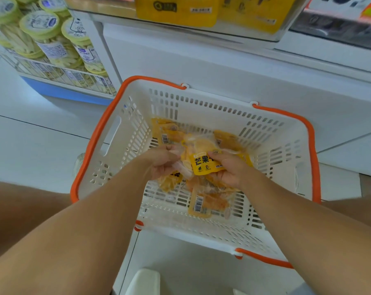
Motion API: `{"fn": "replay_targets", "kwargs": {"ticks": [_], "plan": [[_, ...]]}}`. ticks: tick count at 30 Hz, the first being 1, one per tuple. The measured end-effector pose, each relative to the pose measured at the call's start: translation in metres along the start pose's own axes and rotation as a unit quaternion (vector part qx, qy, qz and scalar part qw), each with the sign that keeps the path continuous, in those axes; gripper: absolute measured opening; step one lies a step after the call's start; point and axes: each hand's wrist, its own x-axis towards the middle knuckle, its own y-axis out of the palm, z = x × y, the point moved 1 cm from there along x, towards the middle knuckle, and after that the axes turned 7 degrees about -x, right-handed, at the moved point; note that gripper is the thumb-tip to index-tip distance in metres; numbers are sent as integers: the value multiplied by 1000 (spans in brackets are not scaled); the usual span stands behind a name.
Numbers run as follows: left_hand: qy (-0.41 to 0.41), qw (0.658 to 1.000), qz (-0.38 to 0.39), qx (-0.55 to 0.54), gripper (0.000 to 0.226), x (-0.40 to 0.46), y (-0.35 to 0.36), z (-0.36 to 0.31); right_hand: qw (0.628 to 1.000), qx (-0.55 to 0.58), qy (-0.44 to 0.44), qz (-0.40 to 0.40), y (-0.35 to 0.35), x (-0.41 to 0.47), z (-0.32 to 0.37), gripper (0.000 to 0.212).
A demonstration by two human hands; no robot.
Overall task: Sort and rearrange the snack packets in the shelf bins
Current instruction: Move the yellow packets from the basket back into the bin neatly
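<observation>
Both hands worked inside the white basket [135,116] on the floor — the right hand [230,169] pinched a yellow mango packet [203,160], its grip clenched there; the left hand [162,161] gripped neighbouring packets [171,182], probably gathering them into one stack for shelving.

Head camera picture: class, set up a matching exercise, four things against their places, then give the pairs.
Things:
1. right hand
2. barcode packet
3. jars
4. basket

Places:
A. wire rack, upper left
B. on the floor before the shelf
C. lying on the basket floor, near side
D. gripping a yellow mango packet

Pairs: 1-D, 2-C, 3-A, 4-B
</observation>
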Motion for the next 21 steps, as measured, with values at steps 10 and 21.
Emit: {"fn": "replay_targets", "kwargs": {"ticks": [10, 21], "plan": [[17, 995, -6, 97, 25, 0, -6, -13, 968, -242, -58, 28, -9, 6, 6, 44], [13, 994, 102, 43, 45, -4, -2, -53, 923, -330, -168, 106, 6, -11, 20, 26]]}}
